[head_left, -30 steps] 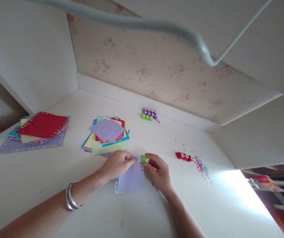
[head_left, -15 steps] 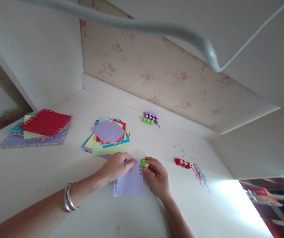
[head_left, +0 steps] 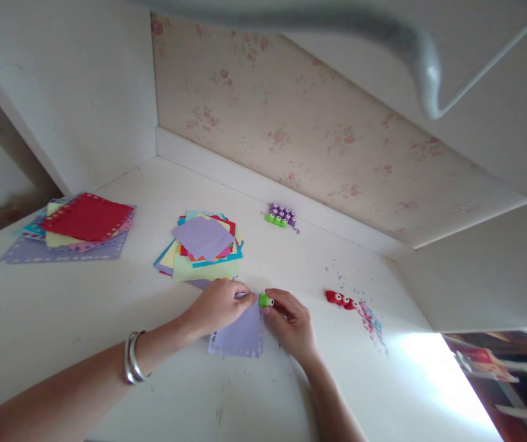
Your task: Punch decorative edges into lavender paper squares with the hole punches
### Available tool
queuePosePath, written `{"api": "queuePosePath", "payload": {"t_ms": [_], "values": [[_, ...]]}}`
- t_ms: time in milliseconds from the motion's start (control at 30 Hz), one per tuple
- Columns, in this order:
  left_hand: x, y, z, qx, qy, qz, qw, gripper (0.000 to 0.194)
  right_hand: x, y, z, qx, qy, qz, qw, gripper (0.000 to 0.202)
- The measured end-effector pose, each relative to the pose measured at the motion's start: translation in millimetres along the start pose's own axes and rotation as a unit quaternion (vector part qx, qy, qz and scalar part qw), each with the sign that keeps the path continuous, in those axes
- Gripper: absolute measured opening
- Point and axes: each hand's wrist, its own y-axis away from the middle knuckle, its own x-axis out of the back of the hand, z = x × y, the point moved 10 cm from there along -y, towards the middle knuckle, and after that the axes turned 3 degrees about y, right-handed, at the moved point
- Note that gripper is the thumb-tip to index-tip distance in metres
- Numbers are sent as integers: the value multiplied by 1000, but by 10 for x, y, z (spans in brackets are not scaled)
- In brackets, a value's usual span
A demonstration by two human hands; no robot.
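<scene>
A light purple sheet of paper (head_left: 238, 334) lies on the white desk, with small punched shapes along its left, lower and right edges. My left hand (head_left: 223, 305) grips its upper part between thumb and fingers. At the sheet's upper right edge sits a small green craft punch (head_left: 264, 300) with a white button. My right hand (head_left: 291, 322) has its thumb and fingers closed around this punch. Whether the paper is inside the punch's slot, I cannot tell.
Stacked coloured paper (head_left: 206, 270) lies behind my left hand. Punched sheets (head_left: 89, 218) are piled at the far left. Purple punches (head_left: 286, 212) and green punches (head_left: 276, 219) stand by the wall. Red punches (head_left: 341, 299) lie right, beside scattered confetti (head_left: 370, 322). A grey cable (head_left: 360, 24) hangs above.
The green punch has turned so that its button faces right. Both hands keep their hold at the sheet's top. The camera view has shifted slightly.
</scene>
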Motion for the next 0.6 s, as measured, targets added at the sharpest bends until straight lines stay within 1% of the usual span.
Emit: {"api": "queuePosePath", "payload": {"t_ms": [133, 333, 500, 600], "values": [[-11, 19, 26, -32, -52, 21, 998, 40, 25, -48, 15, -4, 30, -14, 999, 20], [-57, 35, 63, -78, -118, 50, 989, 29, -18, -86, 41, -14, 49, -59, 997, 18], [-71, 96, 189, -127, -188, 89, 970, 24, -50, -108, 1, -8, 55, -87, 995, 20], [-49, 185, 286, -155, -233, 106, 954, 21, -38, -120, -49, 6, 61, -87, 994, 20]]}}
